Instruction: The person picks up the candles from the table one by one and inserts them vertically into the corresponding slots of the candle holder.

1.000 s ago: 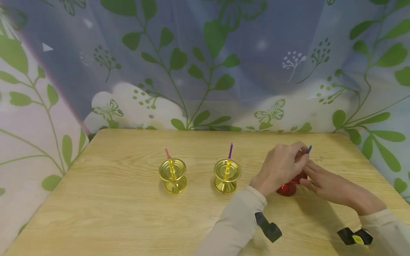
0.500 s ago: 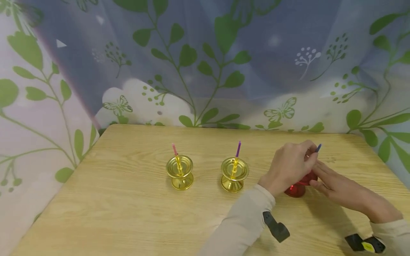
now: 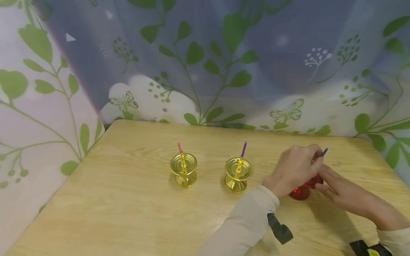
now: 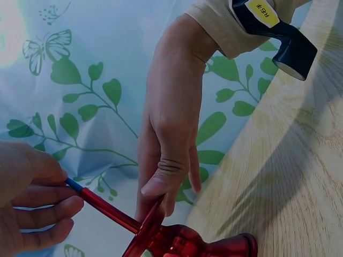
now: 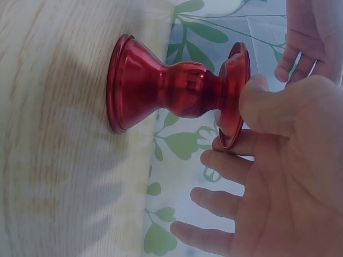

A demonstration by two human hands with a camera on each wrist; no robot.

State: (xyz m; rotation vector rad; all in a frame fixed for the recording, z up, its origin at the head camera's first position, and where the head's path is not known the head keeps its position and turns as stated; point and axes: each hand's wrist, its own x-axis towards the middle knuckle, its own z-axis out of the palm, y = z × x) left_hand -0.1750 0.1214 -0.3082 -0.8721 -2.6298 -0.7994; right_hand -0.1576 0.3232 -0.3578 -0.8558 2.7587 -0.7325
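At the table's right side stands a red shiny candlestick [image 3: 299, 193] with a wide dish and a flared foot. My right hand [image 3: 347, 195] pinches the dish rim between thumb and forefinger, its other fingers spread in the right wrist view. A slim blue candle [image 4: 74, 184] sits at the end of the candlestick's red tube [image 4: 110, 210]. My left hand [image 4: 32, 198] pinches this candle between thumb and forefinger. Seen from the head, the left hand hides most of the tube, and the candle's blue tip shows above the fingers.
Two gold candlesticks stand to the left on the wooden table [image 3: 128, 213]. The left one [image 3: 184, 170] bears a pink candle [image 3: 180, 147], the middle one [image 3: 237, 176] a purple candle [image 3: 244, 149]. A leaf-patterned cloth [image 3: 205, 71] hangs behind the table.
The head view has turned left, so the table and candlesticks lie further right in the picture. Both hands keep their hold on the blue candle and the red candlestick.
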